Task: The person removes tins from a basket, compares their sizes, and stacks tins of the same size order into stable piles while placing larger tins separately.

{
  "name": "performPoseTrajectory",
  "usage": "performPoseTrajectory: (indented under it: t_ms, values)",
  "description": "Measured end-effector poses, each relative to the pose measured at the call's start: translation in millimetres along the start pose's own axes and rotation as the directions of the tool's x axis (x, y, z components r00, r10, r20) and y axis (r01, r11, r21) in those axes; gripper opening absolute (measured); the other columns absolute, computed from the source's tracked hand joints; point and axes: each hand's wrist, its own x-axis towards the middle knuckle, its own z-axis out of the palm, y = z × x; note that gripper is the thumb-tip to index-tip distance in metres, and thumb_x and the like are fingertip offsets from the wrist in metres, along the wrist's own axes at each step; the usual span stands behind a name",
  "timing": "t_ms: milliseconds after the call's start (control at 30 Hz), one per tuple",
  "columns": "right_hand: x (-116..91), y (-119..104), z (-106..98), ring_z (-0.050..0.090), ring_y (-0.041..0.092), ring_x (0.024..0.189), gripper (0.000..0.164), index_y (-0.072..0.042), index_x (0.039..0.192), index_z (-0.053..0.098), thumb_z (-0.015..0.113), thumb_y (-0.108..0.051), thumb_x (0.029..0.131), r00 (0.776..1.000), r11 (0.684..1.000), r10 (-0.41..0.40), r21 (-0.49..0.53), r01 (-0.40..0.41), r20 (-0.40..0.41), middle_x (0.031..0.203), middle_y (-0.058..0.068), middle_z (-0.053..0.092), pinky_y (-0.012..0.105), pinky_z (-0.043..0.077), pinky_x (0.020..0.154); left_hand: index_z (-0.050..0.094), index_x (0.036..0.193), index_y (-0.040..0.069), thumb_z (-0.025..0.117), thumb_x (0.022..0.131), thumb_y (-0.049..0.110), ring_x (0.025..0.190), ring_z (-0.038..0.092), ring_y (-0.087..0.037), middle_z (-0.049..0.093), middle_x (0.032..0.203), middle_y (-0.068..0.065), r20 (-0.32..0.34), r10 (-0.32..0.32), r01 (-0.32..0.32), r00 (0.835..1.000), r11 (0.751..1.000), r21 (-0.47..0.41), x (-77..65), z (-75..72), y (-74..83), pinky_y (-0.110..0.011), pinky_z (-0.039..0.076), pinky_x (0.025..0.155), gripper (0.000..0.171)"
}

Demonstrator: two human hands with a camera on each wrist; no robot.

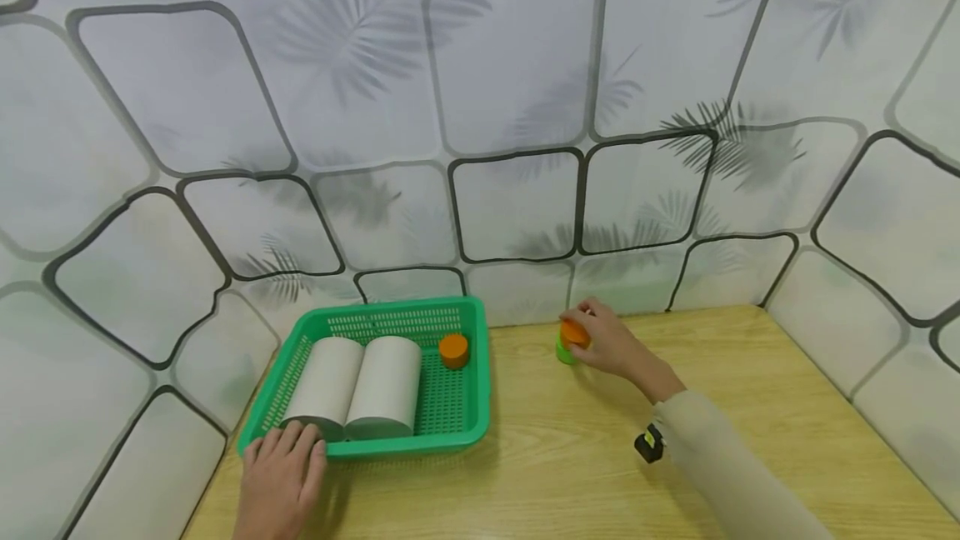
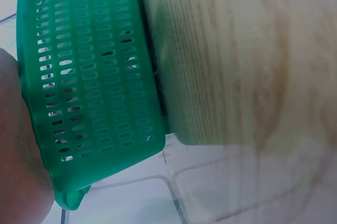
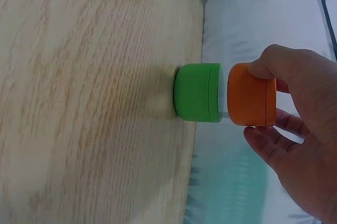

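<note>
My right hand [image 1: 611, 344] pinches a small round orange container [image 3: 251, 95] between thumb and fingers. It is held just above a matching green container [image 3: 197, 92], which stands on the table near the wall. A narrow gap shows between the two in the right wrist view. At the left, my left hand [image 1: 277, 477] rests on the front rim of a green plastic basket [image 1: 450, 442], fingers reaching over the edge. Inside the basket lie two white paper rolls [image 1: 386, 377], side by side, and another orange container [image 1: 453, 351] in the back right corner.
The wooden table [image 1: 525, 473] meets a patterned wall covering [image 1: 517, 207] at the back and on both sides. A small black device [image 1: 649, 444] is at the right sleeve [image 1: 720, 448]. Slotted basket walls [image 2: 95, 71] stand on the table's left part.
</note>
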Motion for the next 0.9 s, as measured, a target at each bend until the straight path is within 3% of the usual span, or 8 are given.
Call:
performPoseTrajectory:
  t_ms: [267, 900]
  values:
    - [5.8, -0.8, 4.3, 0.055, 0.029, 0.095, 0.041, -0.003, 0.126, 0.067, 0.078, -0.006, 0.088, 0.999, 1.000, 0.013, 0.012, -0.014, 0.049, 0.113, 0.017, 0.055, 0.048, 0.051, 0.081, 0.063, 0.092, 0.016, 0.054, 0.103, 0.024, 0.092, 0.053, -0.032, 0.059, 0.097, -0.005, -0.005, 0.000, 0.000, 1.000, 1.000, -0.001, -1.9, 0.4, -0.8, -0.061, 0.036, 0.085, 0.016]
    - [5.4, -3.8, 2.2, 0.055, 0.028, 0.092, 0.046, 0.001, 0.132, 0.064, 0.077, -0.007, 0.089, 0.995, 0.997, 0.068, 0.025, -0.070, 0.075, 0.113, 0.018, 0.054, 0.046, 0.052, 0.078, 0.062, 0.092, 0.016, 0.055, 0.102, 0.023, 0.090, 0.052, -0.032, 0.058, 0.095, -0.005, 0.014, -0.008, 0.008, 1.000, 1.000, 0.002, 0.7, -1.7, 1.4, -0.062, 0.035, 0.085, 0.015]
